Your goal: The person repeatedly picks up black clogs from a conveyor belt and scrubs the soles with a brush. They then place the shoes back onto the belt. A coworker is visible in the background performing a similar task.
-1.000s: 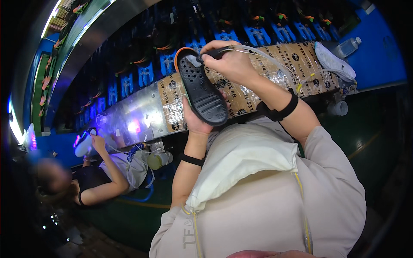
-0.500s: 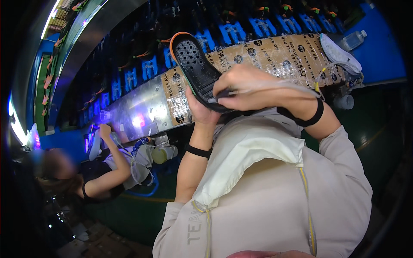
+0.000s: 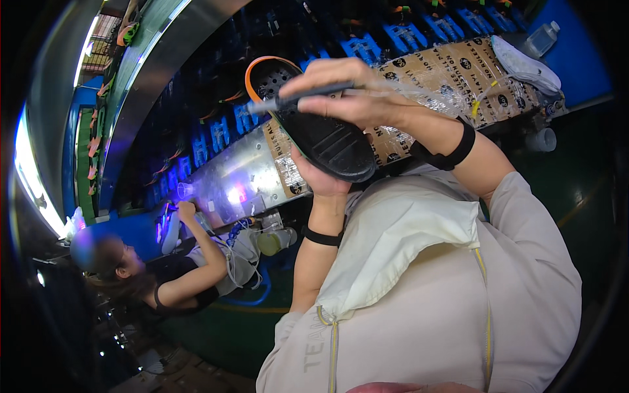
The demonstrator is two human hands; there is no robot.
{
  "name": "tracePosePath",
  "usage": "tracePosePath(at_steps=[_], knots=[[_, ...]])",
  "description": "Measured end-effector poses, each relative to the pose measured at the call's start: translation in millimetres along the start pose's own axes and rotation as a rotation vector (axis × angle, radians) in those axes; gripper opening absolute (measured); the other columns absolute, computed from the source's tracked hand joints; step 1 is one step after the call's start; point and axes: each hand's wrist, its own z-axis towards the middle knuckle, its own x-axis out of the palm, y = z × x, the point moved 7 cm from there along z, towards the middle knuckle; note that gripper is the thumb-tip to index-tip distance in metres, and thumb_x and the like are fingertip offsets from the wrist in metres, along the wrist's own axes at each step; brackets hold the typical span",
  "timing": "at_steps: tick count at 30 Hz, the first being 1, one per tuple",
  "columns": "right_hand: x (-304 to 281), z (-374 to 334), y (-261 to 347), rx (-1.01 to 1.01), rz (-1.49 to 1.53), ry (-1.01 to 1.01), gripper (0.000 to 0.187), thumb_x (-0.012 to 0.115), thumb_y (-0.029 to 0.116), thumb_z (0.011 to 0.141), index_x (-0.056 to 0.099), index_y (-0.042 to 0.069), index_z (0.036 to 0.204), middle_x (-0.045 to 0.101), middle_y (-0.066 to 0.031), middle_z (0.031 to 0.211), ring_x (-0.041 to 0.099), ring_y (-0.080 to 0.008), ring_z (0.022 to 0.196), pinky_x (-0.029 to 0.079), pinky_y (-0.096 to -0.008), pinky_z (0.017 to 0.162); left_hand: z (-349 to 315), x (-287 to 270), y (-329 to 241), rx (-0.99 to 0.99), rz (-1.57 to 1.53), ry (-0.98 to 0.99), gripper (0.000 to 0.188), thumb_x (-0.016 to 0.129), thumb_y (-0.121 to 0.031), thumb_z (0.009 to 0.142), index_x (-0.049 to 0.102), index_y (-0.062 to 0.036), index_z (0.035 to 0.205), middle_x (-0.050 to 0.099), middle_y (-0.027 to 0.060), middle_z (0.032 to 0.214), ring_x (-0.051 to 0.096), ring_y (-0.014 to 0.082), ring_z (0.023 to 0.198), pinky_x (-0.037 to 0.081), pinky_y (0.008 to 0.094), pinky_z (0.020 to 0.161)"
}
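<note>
A black shoe sole [image 3: 331,147] with an orange rim at its far end is tilted up before me, its hollow inner side towards me. My left hand [image 3: 320,178] grips it from below, palm against its underside near the heel part. In my right hand [image 3: 363,95] is a slim dark-handled brush [image 3: 314,92], pinched between thumb and fingers. Its pale tip lies over the left edge of the sole, by the orange rim; whether it touches I cannot tell. A clear tube [image 3: 419,92] trails from the brush back along my right forearm.
Behind the sole runs a bench covered in printed brown paper [image 3: 449,78] and bare metal [image 3: 252,167]. A white shoe part [image 3: 524,69] and a clear bottle [image 3: 542,39] lie at the far right. Blue holders [image 3: 406,36] line the dark conveyor. A co-worker [image 3: 190,275] works at left.
My right hand has moved from the near end of the sole up and left to its far part, the brush now showing plainly. The view has shifted slightly.
</note>
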Motion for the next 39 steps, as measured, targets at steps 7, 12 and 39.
tracePosePath(at_steps=[7,12,39], knots=[[3.9,-1.6,10.9,-0.138,-0.282,0.123,0.029,0.083,0.011,0.090,0.081,0.009,0.119,0.074,-0.0087,0.095,0.067,-0.0245,0.092,0.052,-0.0405,0.086,-2.7,-11.4,0.8,0.060,0.058,-0.440,0.086,0.027,-0.076,0.102,0.046,-0.0165,0.162,0.062,0.0176,0.147,0.066,0.0430,0.123,0.059,0.0605,0.097],[-13.5,3.6,15.5,-0.065,-0.366,-0.031,0.025,0.082,0.012,0.091,0.082,0.008,0.115,0.074,-0.0083,0.095,0.066,-0.0263,0.091,0.052,-0.0392,0.089,2.9,2.4,4.2,-0.029,0.133,-0.069,0.082,0.029,-0.073,0.104,0.044,-0.0168,0.162,0.058,0.0175,0.153,0.062,0.0394,0.135,0.056,0.0620,0.106],[24.9,-17.0,66.2,-0.156,-0.252,0.511,0.024,0.083,0.011,0.086,0.082,0.008,0.110,0.077,-0.0099,0.100,0.071,-0.0331,0.098,0.054,-0.0407,0.106,28.2,25.8,-71.9,0.202,0.051,0.134,0.071,0.048,-0.063,0.103,0.055,-0.0128,0.153,0.060,0.0166,0.147,0.059,0.0353,0.132,0.047,0.0517,0.117]])
